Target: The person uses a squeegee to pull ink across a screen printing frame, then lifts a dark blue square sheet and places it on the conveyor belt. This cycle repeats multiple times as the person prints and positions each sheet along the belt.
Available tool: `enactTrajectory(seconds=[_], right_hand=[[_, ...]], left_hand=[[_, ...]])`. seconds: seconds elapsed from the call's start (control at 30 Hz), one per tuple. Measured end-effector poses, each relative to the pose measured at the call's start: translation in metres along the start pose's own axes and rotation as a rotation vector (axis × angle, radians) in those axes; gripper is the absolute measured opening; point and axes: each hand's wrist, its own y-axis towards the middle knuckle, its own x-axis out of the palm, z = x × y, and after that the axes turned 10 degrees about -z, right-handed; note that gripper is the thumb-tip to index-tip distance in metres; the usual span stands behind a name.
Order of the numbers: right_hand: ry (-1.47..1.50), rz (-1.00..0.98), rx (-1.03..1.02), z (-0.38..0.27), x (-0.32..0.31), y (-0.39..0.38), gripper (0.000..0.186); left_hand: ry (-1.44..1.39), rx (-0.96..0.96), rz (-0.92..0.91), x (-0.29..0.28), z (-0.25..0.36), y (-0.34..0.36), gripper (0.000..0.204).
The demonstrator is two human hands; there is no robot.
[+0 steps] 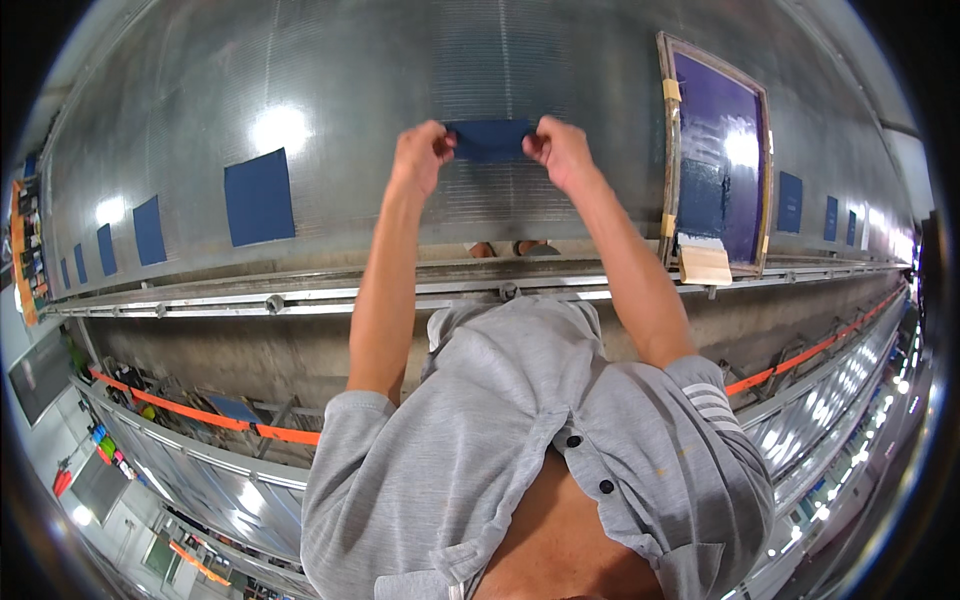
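A dark blue piece of fabric hangs between my two hands above the grey table, its ends pinched at the left and right. My left hand is closed on its left end, and my right hand grips the right end. Off to the left, a larger-looking blue fabric piece lies flat on the table, with several more in a row beyond it. On the right, a wooden-framed printing screen with purple mesh rests on the table. A squeegee with a pale wooden handle sits at its near end.
A metal rail runs along the table's near edge in front of my body. More blue pieces lie to the right of the screen. Behind me stand another long table and an orange strip.
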Motion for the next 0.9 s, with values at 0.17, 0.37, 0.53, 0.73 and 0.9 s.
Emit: enactTrajectory(seconds=[0.17,0.37,0.53,0.73,0.9], right_hand=[[-0.117,-0.076,-0.192,-0.094,0.029,0.025,0.008],[-0.414,-0.077,-0.345,-0.113,0.043,-0.002,0.027],[-0.598,-0.078,-0.341,-0.067,0.013,-0.007,0.038],[-0.618,-0.029,-0.198,0.005,-0.034,-0.026,0.029],[-0.661,-0.008,-0.148,0.042,-0.06,-0.04,0.018]], left_hand=[[0.035,0.173,-0.112,0.033,0.089,0.024,0.003],[0.305,0.254,-0.03,0.05,0.098,0.017,0.042],[0.44,0.252,-0.02,0.022,0.049,0.012,0.059],[0.42,0.128,0.03,-0.015,-0.031,-0.02,0.039],[0.563,0.092,0.107,-0.032,-0.067,-0.045,0.025]])
